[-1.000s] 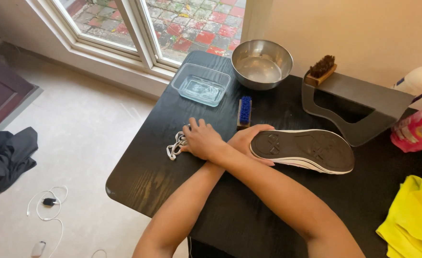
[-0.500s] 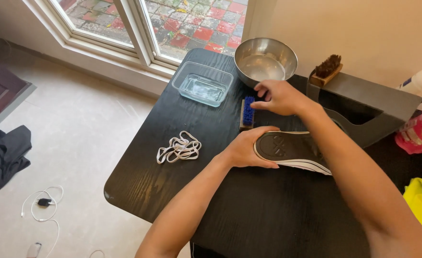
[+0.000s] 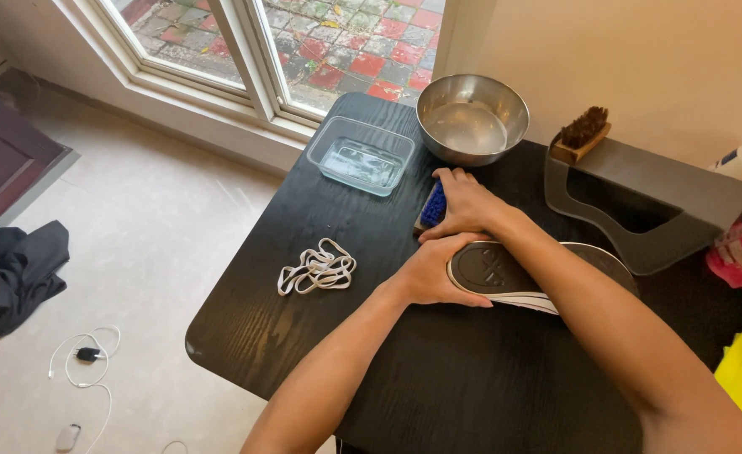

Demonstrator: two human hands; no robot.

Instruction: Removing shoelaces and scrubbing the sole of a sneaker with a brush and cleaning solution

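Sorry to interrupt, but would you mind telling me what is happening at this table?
A person steadies a shoe, sole up on the black table, with the left hand. The right hand closes over a blue-bristled brush beside it. A white shoelace lies loose to the left, near a clear tub and a metal bowl.

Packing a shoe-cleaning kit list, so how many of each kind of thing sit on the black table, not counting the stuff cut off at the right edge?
Brushes: 2 (blue-bristled brush, brown-bristled brush)
Water containers: 2 (steel bowl, clear tub)
Shoes: 1 (sneaker)
Laces: 1 (white lace bundle)
Stands: 1 (grey stand)
Total: 7
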